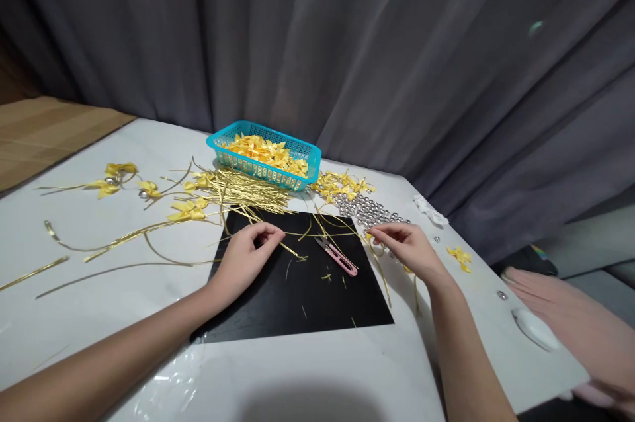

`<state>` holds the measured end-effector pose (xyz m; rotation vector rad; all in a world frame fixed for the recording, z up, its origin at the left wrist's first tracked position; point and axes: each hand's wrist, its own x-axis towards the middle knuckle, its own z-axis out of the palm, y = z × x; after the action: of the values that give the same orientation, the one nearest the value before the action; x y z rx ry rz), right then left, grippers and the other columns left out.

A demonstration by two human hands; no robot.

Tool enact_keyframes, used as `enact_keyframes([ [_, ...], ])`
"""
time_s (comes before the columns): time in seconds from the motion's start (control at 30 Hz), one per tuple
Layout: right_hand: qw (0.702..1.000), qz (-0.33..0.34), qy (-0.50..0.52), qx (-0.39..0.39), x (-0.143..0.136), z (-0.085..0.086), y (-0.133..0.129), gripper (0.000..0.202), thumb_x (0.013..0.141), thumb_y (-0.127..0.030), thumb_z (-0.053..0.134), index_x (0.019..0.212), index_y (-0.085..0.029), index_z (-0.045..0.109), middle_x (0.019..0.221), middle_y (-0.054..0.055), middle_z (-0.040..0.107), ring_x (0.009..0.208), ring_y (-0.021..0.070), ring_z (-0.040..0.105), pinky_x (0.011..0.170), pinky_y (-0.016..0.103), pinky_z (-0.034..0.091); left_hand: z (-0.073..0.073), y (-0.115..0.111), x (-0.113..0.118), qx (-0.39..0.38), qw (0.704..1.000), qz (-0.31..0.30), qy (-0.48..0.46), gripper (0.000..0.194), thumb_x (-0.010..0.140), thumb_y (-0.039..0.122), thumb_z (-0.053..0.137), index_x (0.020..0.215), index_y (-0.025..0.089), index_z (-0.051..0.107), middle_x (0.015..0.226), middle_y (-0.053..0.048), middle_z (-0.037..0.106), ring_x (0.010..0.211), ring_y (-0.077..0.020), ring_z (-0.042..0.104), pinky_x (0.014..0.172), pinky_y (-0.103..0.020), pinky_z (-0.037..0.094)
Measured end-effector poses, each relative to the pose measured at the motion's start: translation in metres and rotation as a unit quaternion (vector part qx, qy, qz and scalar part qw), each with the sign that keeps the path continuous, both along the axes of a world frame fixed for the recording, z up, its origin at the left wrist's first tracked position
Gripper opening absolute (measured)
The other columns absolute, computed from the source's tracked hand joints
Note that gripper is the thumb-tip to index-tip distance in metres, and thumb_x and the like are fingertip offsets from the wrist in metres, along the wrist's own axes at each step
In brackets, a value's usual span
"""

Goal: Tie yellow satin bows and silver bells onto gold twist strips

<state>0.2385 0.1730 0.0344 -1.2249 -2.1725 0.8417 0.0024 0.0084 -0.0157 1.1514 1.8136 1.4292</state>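
Observation:
My left hand (252, 253) is closed in a pinch above the left part of a black mat (297, 306). From its fingertips a thin gold cord (322, 235) runs across to my right hand (407, 247), which pinches the other end past the mat's right edge. Bits of yellow ribbon show under my right hand, partly hidden by it. Between the hands lies a pair of pink thread snips (342, 259) on the mat, with small cord scraps around it. Beyond my left hand is a bundle of gold cords (248, 192).
A blue basket (214, 141) of yellow ribbon bows stands at the back. Silver beads (370, 209) lie in a pile to its right, beside more yellow bows (342, 184). Loose cords and bows spread over the left of the white table (124, 329). A white oval object (534, 329) sits near the right edge.

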Motion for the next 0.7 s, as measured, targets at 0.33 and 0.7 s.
enact_keyframes([
  [0.33,0.997,0.034,0.042,0.048,-0.053,-0.031,-0.046,0.033,0.082,-0.041,0.052,0.101,-0.018,0.067,0.091,0.007,0.068,0.053,0.0107,0.047,0.050,0.025,0.038,0.004,-0.001,0.003,-0.006,0.997,-0.074,0.011,0.023,0.078,0.037,0.057,0.072,0.017,0.068,0.071,-0.003,0.066,0.070,-0.0171,0.057,0.067,-0.029,0.041],
  [0.7,0.976,0.181,0.073,-0.096,-0.068,-0.039,-0.059,0.031,0.080,-0.045,0.055,0.080,-0.015,0.065,0.069,0.003,0.060,0.059,0.0112,0.050,0.054,0.023,0.038,-0.002,0.000,0.004,0.011,0.990,-0.125,0.069,0.020,0.081,0.034,0.056,0.078,0.019,0.069,0.077,-0.003,0.069,0.076,-0.0185,0.060,0.072,-0.030,0.043],
])
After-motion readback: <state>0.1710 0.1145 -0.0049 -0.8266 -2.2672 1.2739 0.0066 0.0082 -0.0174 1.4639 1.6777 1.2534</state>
